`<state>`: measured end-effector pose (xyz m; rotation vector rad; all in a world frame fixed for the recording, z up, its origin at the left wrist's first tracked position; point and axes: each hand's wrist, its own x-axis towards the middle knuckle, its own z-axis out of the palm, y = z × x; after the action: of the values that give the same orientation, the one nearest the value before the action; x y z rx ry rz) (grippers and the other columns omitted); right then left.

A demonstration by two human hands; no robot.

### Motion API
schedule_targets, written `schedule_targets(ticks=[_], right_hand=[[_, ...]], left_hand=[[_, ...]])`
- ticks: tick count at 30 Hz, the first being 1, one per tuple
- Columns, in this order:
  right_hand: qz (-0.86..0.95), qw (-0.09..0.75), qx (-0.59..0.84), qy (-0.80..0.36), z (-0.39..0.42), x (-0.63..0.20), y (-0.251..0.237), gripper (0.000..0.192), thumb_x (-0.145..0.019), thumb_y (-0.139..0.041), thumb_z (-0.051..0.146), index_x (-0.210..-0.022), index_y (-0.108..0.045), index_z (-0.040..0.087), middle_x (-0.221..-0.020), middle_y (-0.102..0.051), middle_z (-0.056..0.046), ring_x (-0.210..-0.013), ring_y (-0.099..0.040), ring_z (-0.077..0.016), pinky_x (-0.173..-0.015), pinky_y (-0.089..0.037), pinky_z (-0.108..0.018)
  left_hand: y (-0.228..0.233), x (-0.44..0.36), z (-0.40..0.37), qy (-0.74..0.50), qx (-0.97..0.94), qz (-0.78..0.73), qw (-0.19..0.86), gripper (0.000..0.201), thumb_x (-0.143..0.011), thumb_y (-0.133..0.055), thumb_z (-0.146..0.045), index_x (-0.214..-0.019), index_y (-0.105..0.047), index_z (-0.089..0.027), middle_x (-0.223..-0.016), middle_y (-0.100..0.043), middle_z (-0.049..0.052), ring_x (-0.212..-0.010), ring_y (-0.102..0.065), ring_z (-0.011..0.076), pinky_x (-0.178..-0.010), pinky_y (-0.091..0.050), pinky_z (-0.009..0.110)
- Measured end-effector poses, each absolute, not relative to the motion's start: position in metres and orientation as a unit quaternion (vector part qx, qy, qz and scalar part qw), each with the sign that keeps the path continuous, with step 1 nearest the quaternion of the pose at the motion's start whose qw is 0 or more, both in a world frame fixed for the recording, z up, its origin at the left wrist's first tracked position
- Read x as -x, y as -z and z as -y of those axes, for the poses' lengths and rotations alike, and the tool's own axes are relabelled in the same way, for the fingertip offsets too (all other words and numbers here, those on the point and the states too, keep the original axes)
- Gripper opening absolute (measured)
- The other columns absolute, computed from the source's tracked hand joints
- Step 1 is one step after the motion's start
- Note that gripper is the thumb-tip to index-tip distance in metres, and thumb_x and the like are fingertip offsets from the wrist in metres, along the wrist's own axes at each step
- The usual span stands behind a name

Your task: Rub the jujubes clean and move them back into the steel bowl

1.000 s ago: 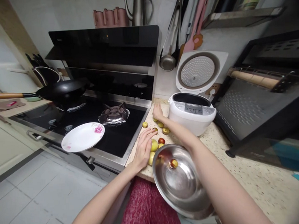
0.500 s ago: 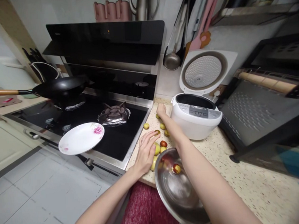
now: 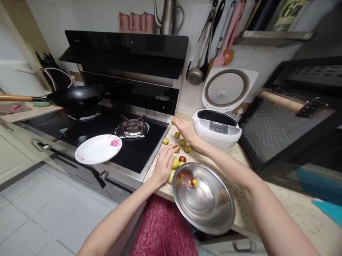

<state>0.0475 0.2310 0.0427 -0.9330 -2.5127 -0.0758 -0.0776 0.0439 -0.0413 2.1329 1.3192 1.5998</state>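
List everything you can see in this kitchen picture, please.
jujube fruits: about eight loose, green and red, on counter
steel bowl: one, silver, counter edge, one fruit inside
rice cooker: one, white, lid open, behind the fruits
plate: one, white with pink flower, on stove
wok: one, black, far burner
kettle: one, steel, atop hood
utensils: several, hanging on wall
left hand: resting on fruits
right hand: reaching over the far fruits, fingers spread
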Motion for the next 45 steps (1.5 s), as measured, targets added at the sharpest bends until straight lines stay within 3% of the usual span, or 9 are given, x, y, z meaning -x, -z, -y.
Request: schedule_targets(ticks=[7,19,31,45], right_hand=[[0.900,0.391,0.191,0.025,-0.147,-0.132,-0.026,0.041,-0.109,-0.043,0.020,-0.144,-0.063,0.021,-0.146,-0.066,-0.014,-0.137,-0.062,-0.0258,-0.117,-0.051,-0.048],[0.857,0.463,0.208,-0.091,-0.098,-0.189,-0.015,0.034,-0.105,-0.058,0.029,-0.137,-0.068,0.028,-0.139,-0.071,-0.011,-0.129,-0.067,-0.0273,-0.112,-0.056,-0.051],[0.933,0.216,0.129,-0.258,-0.075,-0.205,-0.041,0.023,-0.098,-0.070,0.029,-0.119,-0.077,0.024,-0.117,-0.077,-0.008,-0.108,-0.072,-0.0239,-0.098,-0.056,-0.038],[0.947,0.081,0.113,-0.290,-0.081,-0.205,-0.030,0.022,-0.092,-0.073,0.015,-0.111,-0.081,0.024,-0.113,-0.081,-0.004,-0.101,-0.075,-0.0197,-0.093,-0.054,-0.031]], left_hand=[[0.042,0.079,-0.042,-0.525,-0.726,-0.440,0.067,0.055,-0.112,-0.024,-0.046,-0.147,-0.059,-0.021,-0.151,-0.060,0.014,-0.147,-0.049,0.0276,-0.126,-0.031,0.055],[0.038,0.082,-0.040,-0.504,-0.808,-0.297,0.072,0.062,-0.110,-0.026,-0.057,-0.147,-0.060,-0.022,-0.148,-0.062,0.015,-0.147,-0.050,0.0299,-0.125,-0.035,0.057],[0.033,0.082,-0.033,-0.489,-0.821,-0.281,0.094,0.066,-0.110,-0.022,-0.058,-0.127,-0.074,-0.021,-0.135,-0.071,0.015,-0.134,-0.062,0.0293,-0.118,-0.046,0.057],[0.031,0.079,-0.032,-0.502,-0.804,-0.303,0.096,0.065,-0.111,-0.022,-0.055,-0.118,-0.077,-0.020,-0.128,-0.074,0.013,-0.127,-0.065,0.0274,-0.116,-0.047,0.053]])
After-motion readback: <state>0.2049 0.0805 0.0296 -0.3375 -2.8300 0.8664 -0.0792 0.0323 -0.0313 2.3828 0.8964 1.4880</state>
